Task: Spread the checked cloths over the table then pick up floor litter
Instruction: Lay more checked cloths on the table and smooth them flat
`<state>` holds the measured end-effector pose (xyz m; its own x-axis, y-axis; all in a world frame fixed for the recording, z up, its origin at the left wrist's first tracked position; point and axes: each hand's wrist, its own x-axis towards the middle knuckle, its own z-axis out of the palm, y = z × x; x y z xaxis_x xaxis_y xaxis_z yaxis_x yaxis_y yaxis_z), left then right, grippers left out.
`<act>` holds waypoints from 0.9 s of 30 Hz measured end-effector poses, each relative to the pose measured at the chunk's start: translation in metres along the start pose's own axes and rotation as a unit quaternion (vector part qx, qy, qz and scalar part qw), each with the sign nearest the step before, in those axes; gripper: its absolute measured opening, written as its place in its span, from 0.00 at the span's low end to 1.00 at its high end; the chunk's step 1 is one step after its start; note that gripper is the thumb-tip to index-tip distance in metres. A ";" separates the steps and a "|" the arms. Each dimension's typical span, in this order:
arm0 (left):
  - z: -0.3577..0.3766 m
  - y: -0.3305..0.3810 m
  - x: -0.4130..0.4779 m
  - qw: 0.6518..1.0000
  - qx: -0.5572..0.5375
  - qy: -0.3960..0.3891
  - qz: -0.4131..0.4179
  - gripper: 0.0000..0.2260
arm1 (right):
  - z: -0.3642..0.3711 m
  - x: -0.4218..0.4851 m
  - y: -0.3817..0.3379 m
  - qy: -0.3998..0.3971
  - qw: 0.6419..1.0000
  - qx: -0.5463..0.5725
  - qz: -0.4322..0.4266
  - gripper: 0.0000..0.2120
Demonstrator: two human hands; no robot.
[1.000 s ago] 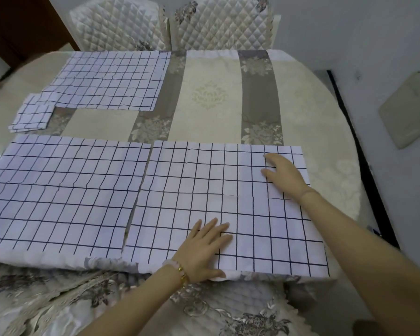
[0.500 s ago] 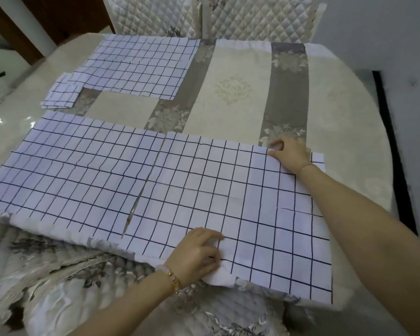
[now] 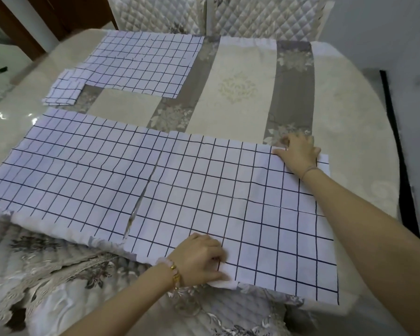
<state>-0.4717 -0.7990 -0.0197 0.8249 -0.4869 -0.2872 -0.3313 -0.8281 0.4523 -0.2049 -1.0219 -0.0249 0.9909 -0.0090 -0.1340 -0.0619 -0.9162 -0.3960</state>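
Four checked cloths lie on the table [image 3: 349, 117]: three spread flat and one small folded one. All are white with a thin dark grid, and creased from folding.

The near right cloth [image 3: 240, 202] lies at the table's front edge. Its front border hangs slightly over that edge, and its right side reaches close to the table's rim. The near left cloth [image 3: 70, 170] lies just beside it, and a narrow slanting gap opens between the two toward the front. The far cloth [image 3: 143, 64] is spread at the back left, well apart from the near pair. The folded cloth [image 3: 63, 90] sits at its front left corner, touching it.

Two hands are on the near right cloth. The left hand [image 3: 199, 258] has its fingers curled, pinching the front border, where the fabric is bunched into a small fold. The right hand [image 3: 298, 151] pinches the back border near the far right corner, with a small lip of cloth raised under its fingertips.

Each wrist wears one band: a bead bracelet [image 3: 175, 275] on the left and a thin cord [image 3: 307, 170] on the right.

Two quilted chairs [image 3: 155, 15] [image 3: 264, 15] stand side by side at the far end of the table. The table cover is beige with two grey flowered stripes.
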 end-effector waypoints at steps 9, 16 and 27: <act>-0.025 -0.028 0.051 0.964 0.037 0.256 -0.064 0.15 | 0.039 -0.136 -0.013 0.070 0.975 0.042 -0.206 0.16; -0.001 -0.080 0.027 0.972 0.066 0.126 -0.188 0.26 | 0.049 -0.165 0.051 -0.013 0.989 -0.118 -0.093 0.27; -0.052 -0.069 0.004 0.972 0.051 0.082 -0.215 0.30 | 0.000 -0.183 0.059 0.011 0.999 0.007 -0.030 0.27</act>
<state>-0.4218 -0.7299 -0.0083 0.9561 -0.0455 -0.2896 0.0236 -0.9727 0.2307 -0.3898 -1.0744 -0.0241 0.9953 0.0359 -0.0898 -0.0047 -0.9095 -0.4158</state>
